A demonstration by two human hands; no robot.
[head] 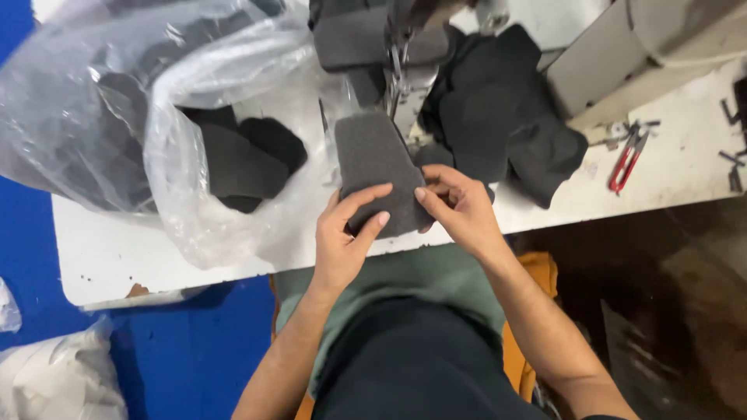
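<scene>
A dark grey foam-like fabric piece (376, 165) lies on the white table (117, 257), its far end under the sewing machine head (393, 47). My left hand (342, 233) grips its near left edge, thumb on top. My right hand (459, 206) pinches its near right edge. Both hands sit at the table's front edge, close together.
A clear plastic bag (156, 117) holding several dark fabric pieces sits at the left. A pile of black fabric (506, 117) lies right of the machine. Red thread snips (625, 165) rest at the far right, near a grey box (622, 54). White bags (54, 381) lie on the blue floor.
</scene>
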